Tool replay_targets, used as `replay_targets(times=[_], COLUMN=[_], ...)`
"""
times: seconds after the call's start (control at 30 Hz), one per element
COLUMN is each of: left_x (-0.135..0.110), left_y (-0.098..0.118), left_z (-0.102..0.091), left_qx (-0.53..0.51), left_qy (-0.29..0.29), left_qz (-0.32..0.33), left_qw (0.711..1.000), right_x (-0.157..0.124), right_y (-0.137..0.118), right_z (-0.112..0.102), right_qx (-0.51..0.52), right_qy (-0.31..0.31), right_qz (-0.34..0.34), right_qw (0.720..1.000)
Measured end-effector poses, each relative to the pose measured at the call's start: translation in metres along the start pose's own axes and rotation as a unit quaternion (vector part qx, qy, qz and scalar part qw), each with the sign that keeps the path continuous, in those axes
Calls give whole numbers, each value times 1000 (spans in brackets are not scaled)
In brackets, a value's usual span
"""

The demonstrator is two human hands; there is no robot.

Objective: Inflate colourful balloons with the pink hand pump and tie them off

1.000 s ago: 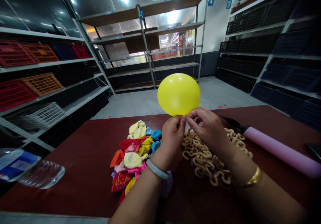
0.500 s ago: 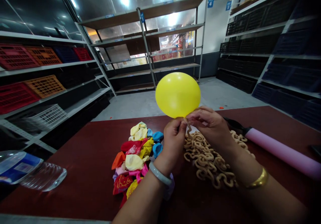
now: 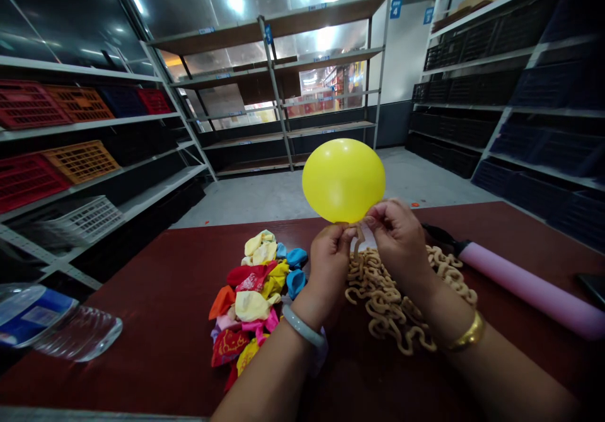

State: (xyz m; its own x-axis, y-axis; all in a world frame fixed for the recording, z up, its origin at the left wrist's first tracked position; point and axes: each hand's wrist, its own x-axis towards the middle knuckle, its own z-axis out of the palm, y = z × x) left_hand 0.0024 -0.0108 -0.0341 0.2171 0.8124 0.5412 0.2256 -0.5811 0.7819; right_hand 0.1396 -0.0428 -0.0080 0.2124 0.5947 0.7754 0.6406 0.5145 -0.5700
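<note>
An inflated yellow balloon [image 3: 344, 179] stands above my two hands, its neck end down between my fingertips. My left hand [image 3: 328, 255] is closed in a pinch at the balloon's neck. Just to the right, my right hand [image 3: 399, 236] pinches a tan rubber band [image 3: 359, 238], which hangs in a loop between the hands under the balloon. Fingers partly hide the neck itself. Below my right hand lies a pile of tan rubber bands [image 3: 385, 296]. Left of my left hand is a heap of flat coloured balloons [image 3: 253, 305].
A pink hand pump [image 3: 524, 283] with a black end lies at the right of the dark red table [image 3: 155, 321]. A plastic water bottle [image 3: 75, 330] lies at the left edge. Shelves with crates [image 3: 80, 160] stand around the table.
The balloon and both hands have shifted slightly to the right. My right hand has drawn the rubber band wider, with its fingers more curled.
</note>
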Motion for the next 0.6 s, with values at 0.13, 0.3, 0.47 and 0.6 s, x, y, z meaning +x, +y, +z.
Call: replay_targets(times=[0.13,0.3,0.47,0.6], left_x=[-4,-5,-1,0], left_y=[6,4,-12,-13], left_z=[4,7,7,4], left_qx=[63,44,78,214], left_qy=[-30,-36,14,-28], left_qz=[27,23,-17,23], left_qw=[997,998,997,976], right_x=[3,7,-2,-6], right_y=[9,20,16,22], right_z=[-4,-6,2,12], right_qx=[-96,-92,-139,-58], right_qy=[40,24,-100,-183], right_qz=[-57,-27,71,147], right_qw=[993,995,983,970])
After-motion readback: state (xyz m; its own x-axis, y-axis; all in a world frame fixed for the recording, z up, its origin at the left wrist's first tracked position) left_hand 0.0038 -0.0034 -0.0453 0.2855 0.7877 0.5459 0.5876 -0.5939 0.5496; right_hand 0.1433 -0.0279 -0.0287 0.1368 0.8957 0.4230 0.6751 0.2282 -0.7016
